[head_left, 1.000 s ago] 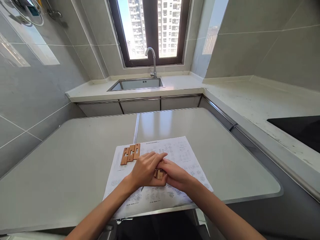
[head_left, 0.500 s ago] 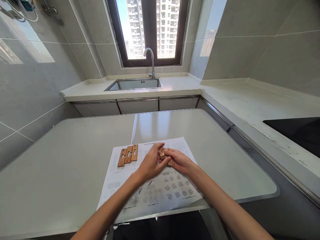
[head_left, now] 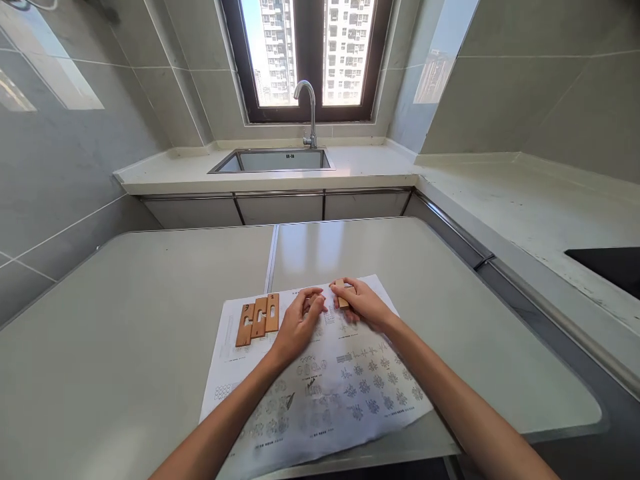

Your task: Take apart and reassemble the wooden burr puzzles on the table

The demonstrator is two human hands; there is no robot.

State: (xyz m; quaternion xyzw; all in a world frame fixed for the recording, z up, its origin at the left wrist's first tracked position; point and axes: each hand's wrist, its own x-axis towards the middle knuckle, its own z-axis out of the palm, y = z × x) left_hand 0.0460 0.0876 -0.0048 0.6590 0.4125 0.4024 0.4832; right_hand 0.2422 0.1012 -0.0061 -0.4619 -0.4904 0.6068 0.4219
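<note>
My right hand (head_left: 365, 303) is closed on a wooden puzzle piece (head_left: 343, 302), held just above the paper; my fingers cover part of it, and I cannot tell if it is one piece or two. To its left, my left hand (head_left: 300, 323) is loosely curled with thumb and fingers a little apart, and nothing shows in it. Three flat wooden pieces with cut-out slots and dark marks, a left one (head_left: 244, 333), a middle one (head_left: 258, 325) and a right one (head_left: 273, 303), lie side by side on a printed sheet (head_left: 330, 400). Small line drawings cover the sheet.
The sheet lies on a pale table (head_left: 150, 320) with a seam strip (head_left: 273, 257). Beyond are a white counter (head_left: 370, 160), a sink (head_left: 270, 160) and a faucet (head_left: 313, 113) under a window. A black panel (head_left: 610, 263) is set in the right counter.
My hands have moved apart; earlier they met around the wooden piece. Now my right hand alone holds it, a little to the right. The camera view has shifted slightly.
</note>
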